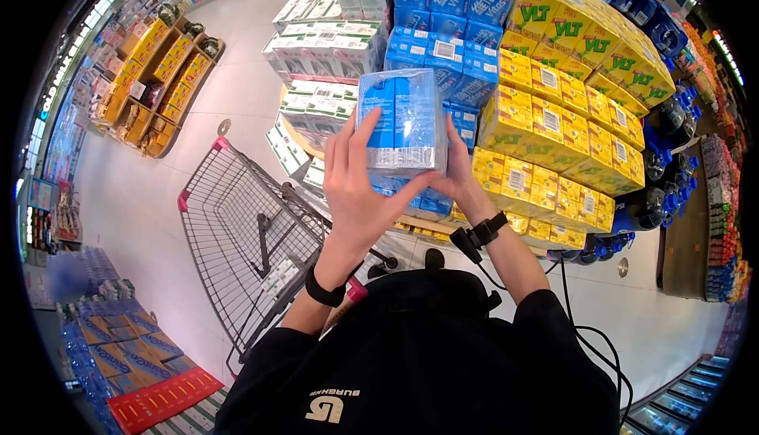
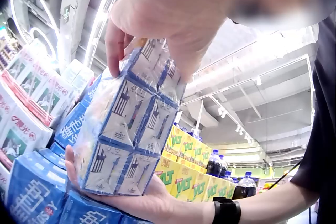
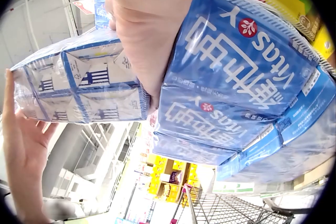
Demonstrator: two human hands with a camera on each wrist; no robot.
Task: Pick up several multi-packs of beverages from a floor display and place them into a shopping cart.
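I hold the shrink-wrapped pack of blue cartons [image 1: 399, 123] up in front of the blue stack [image 1: 443, 48]. The yellow cartons [image 1: 553, 119] are to the right and the cart [image 1: 237, 214] is down on the left. In the head view my left hand [image 1: 356, 190] spreads over the pack's near side. Only the left wrist view shows that grip clamping the top between thumb and fingers, and my right hand [image 2: 152, 200] lying flat-palmed underneath. The right wrist view alone shows the carton ends through the wrap.
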